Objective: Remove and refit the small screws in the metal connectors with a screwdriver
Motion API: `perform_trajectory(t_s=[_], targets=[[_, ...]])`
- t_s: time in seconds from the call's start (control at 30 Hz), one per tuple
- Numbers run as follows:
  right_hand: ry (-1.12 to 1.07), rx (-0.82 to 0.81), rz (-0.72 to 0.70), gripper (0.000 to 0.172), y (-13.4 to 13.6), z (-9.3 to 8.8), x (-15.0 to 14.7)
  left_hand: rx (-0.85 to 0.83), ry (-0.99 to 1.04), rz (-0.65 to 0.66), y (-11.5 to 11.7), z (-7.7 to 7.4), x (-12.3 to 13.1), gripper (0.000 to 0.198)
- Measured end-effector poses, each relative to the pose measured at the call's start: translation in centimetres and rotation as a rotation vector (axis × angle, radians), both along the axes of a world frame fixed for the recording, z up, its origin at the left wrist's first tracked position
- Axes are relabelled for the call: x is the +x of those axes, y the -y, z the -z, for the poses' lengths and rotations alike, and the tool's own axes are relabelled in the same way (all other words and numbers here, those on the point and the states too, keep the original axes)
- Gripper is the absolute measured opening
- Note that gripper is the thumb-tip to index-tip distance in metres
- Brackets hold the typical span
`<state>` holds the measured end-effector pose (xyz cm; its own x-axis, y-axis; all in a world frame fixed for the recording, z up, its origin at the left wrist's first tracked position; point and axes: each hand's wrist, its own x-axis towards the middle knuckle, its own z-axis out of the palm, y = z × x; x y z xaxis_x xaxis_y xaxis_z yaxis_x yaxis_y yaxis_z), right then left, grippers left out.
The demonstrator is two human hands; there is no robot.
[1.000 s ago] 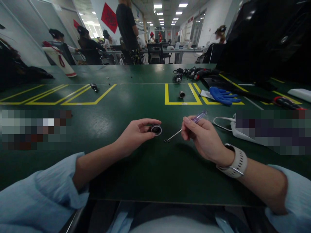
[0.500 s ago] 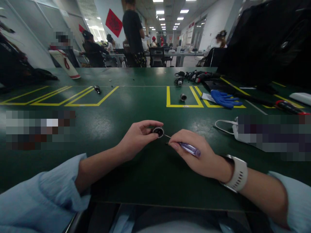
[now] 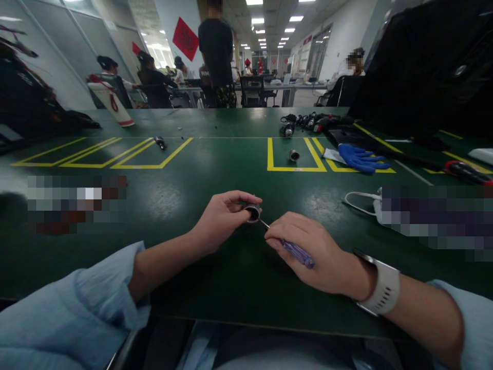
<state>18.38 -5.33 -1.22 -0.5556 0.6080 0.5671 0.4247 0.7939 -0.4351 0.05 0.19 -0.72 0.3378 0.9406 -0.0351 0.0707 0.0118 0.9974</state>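
Observation:
My left hand (image 3: 221,218) pinches a small round black and metal ring part (image 3: 252,212) just above the green table (image 3: 215,164). My right hand (image 3: 311,252) grips a small screwdriver with a clear purple handle (image 3: 296,253). Its thin metal shaft points up and left, and the tip touches the ring part. A white watch sits on my right wrist. Both forearms rest near the table's front edge.
A small metal cylinder (image 3: 294,154) lies inside a yellow marked box. Behind it are black tools (image 3: 304,122), a blue glove (image 3: 360,158) and a red-handled tool (image 3: 464,171). A white cable (image 3: 360,200) lies at right. People sit and stand at tables beyond.
My right hand turned the screwdriver round and brought its tip from the table beside the ring onto the ring part. The left hand stayed on the ring.

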Motion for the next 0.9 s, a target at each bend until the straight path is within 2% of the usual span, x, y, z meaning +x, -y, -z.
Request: perform_trajectory(t_s=[0.4,0.63,0.9], targets=[[0.030,0.003,0.019,0.013,0.1,0.0,0.0,-0.037,0.033,0.019,0.2,-0.1,0.1,0.024],[0.162,0.123,0.026,0.014,0.0,0.5,0.0,-0.017,0.011,-0.017,0.5,-0.3,0.1,0.032],[0.113,0.166,0.012,0.017,-0.4,1.4,0.4,-0.023,0.059,-0.030,0.3,0.2,0.0,0.028]])
